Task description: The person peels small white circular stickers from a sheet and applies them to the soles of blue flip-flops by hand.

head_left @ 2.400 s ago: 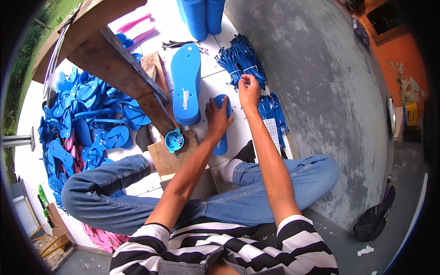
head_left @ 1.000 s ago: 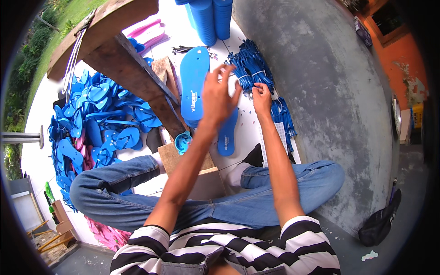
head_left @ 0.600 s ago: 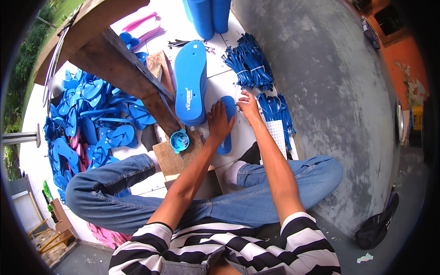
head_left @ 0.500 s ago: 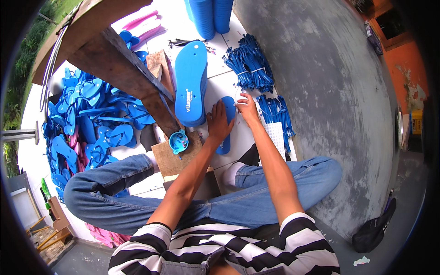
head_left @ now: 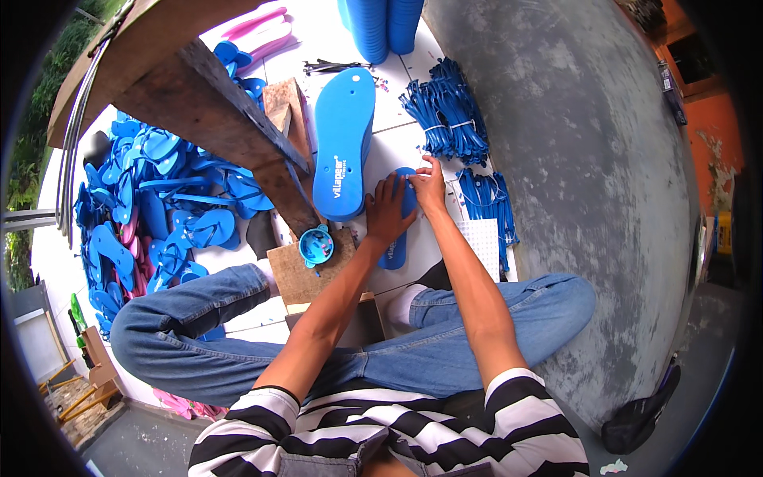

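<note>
A single blue flip-flop sole lies on the white tiled floor in front of me. My left hand rests flat on it with fingers spread, hiding its middle. At the sole's upper right edge, my right hand has thumb and fingertips drawn together, touching or very near the edge. Anything pinched there is too small to make out. Just left of my hands stands a stack of blue soles, its top one showing strap holes and white print. A white sheet with rows of small dots lies by my right forearm.
Bundles of blue straps lie along the grey wall. Finished blue flip-flops are heaped at left, behind a slanting wooden post. A small turquoise bowl sits on a wooden block. Tall blue stacks stand farther off.
My right hand has come closer to the sole's edge, its fingertips lowered toward it. My left hand stays on the sole. The whole view has shifted slightly.
</note>
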Tool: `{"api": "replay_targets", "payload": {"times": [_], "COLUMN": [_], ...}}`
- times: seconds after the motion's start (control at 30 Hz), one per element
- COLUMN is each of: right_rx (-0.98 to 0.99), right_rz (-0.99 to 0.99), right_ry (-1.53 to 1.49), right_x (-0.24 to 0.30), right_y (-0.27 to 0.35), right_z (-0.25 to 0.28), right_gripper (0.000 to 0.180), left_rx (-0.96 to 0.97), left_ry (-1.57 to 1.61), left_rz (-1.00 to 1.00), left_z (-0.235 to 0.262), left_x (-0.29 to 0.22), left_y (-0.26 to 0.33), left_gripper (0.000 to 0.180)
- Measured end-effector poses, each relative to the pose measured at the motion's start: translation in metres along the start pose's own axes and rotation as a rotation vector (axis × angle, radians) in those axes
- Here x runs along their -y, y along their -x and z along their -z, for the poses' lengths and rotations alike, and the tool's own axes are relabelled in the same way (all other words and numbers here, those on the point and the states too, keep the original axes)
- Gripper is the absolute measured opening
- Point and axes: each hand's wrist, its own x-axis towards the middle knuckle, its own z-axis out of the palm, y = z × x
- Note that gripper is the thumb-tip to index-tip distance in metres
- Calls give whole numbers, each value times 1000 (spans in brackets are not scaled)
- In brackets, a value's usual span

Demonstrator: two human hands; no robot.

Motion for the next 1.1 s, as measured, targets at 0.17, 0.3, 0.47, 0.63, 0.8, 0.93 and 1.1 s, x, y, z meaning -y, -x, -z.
{"api": "replay_targets", "payload": {"times": [0.17, 0.3, 0.47, 0.63, 0.8, 0.93, 1.1], "right_rx": [-21, 1, -48, -133, -342, -489, -584], "right_rz": [25, 131, 329, 354, 396, 394, 297], "right_ry": [45, 175, 452, 419, 289, 156, 14], "right_x": [2, 4, 28, 69, 88, 96, 99], "right_y": [4, 6, 14, 15, -3, -10, -11], "right_z": [-3, -1, -1, 11, 34, 57, 81], "right_gripper": [60, 61, 53, 45, 39, 36, 35], "left_rx": [-5, -8, 97, 221, 225, 101, -86], "left_ry": [-32, -47, -90, -135, 21, 140, 170], "left_rz": [1, -5, 49, 106, 182, 111, -6], "left_z": [0, 1, 4, 10, 18, 52, 145], "left_x": [1, -2, -13, -23, -28, -42, -73], "left_y": [0, -1, -7, -23, -27, -32, -60], "left_gripper": [85, 83, 85, 94, 97, 94, 82]}}
